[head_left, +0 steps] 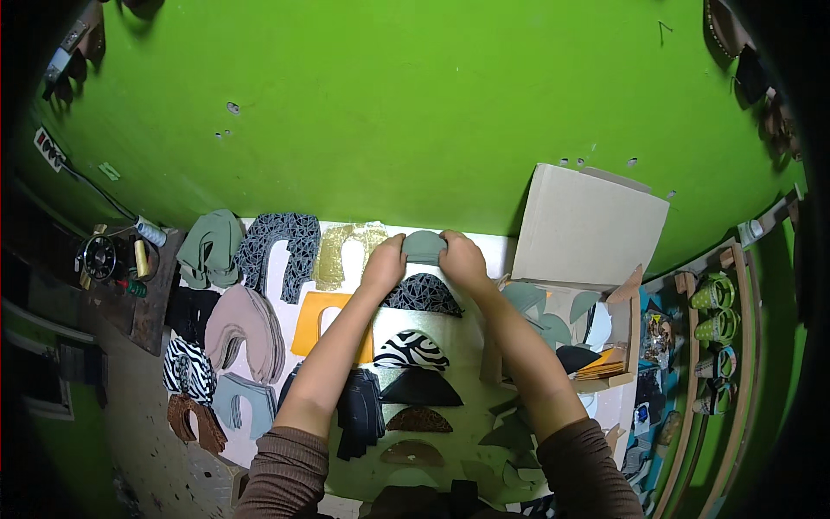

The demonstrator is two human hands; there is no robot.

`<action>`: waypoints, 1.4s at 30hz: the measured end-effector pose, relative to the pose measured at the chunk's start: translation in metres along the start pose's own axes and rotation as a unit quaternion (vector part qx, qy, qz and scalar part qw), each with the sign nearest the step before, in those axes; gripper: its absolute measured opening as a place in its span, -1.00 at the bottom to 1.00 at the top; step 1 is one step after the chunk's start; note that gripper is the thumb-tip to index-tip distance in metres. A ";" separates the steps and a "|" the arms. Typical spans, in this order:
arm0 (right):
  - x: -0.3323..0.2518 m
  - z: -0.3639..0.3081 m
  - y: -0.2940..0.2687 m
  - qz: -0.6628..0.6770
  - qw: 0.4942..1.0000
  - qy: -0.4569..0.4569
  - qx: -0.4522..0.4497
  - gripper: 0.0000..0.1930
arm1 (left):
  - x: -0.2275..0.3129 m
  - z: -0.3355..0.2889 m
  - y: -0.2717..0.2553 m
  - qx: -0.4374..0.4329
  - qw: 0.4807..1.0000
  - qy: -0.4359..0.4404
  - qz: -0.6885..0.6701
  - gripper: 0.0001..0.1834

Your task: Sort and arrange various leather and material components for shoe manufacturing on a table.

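By wall (389,112): two hands (383,266) (464,261) gripping seemingly one green stack (424,247).

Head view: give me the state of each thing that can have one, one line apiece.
Green half-round stack: held at both ends
Left hand: closed on its left end
Right hand: closed on its right end
Cardboard box: open, lid raised
Pink U-shaped pieces: stacked, edges spread
Zebra-patterned half-round: lying flat
Black half-round: lying flat
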State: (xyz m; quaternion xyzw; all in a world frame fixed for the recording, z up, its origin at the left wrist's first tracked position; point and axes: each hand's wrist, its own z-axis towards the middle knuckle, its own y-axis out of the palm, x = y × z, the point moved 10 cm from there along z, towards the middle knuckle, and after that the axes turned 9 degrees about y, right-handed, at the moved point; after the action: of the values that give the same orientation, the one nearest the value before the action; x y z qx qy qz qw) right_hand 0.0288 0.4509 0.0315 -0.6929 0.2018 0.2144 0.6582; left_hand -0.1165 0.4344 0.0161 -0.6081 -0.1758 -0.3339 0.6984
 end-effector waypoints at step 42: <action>0.136 -0.338 -0.109 0.013 0.992 -0.081 0.094 -0.83 | 0.229 -0.283 0.096 -0.132 0.977 0.143 -0.085 -0.55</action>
State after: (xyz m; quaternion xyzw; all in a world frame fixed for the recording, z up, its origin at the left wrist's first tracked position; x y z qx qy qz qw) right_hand 0.2134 0.1192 0.0591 -0.6058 0.1759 0.2591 0.7314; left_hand 0.0669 0.1065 0.0384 -0.6235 -0.0795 -0.4959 0.5992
